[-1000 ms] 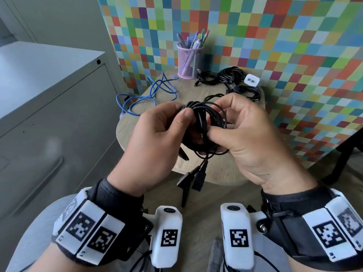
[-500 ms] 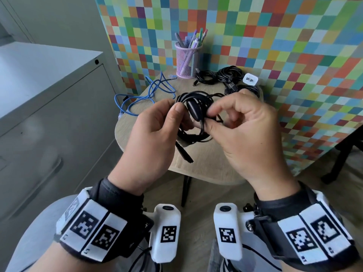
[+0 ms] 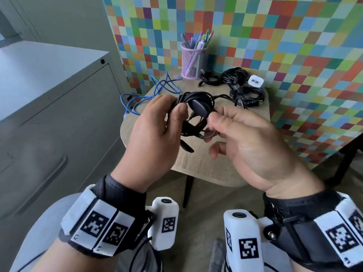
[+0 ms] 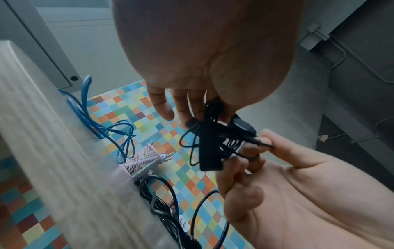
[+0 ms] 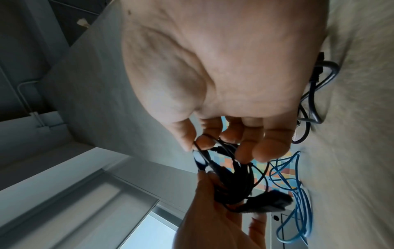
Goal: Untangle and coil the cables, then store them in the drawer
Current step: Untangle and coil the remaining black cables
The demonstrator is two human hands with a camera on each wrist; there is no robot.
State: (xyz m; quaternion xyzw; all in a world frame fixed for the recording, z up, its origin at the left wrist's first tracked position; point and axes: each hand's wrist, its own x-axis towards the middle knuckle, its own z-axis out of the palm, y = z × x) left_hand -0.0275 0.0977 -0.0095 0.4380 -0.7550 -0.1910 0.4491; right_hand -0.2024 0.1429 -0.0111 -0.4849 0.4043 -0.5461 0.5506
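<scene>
Coiling is in hand: the left hand (image 3: 155, 134) clamps its grip round a bundle of thin black cable with an oval inline pod (image 3: 196, 112), held above the round pale wooden tabletop (image 3: 206, 163), while the right hand (image 3: 245, 138) pinches one loose strand. Next, I judge, that end needs tucking under. The lilac mesh cup (image 3: 193, 62) holds pens; the grey cabinet's drawer (image 3: 39, 154) is closed.

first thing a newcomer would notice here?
Both hands meet mid-frame over the small wooden table: the left hand grips a black cable bundle while the right hand pinches one strand. Behind them stands a loud multicoloured checkered wall.
</scene>
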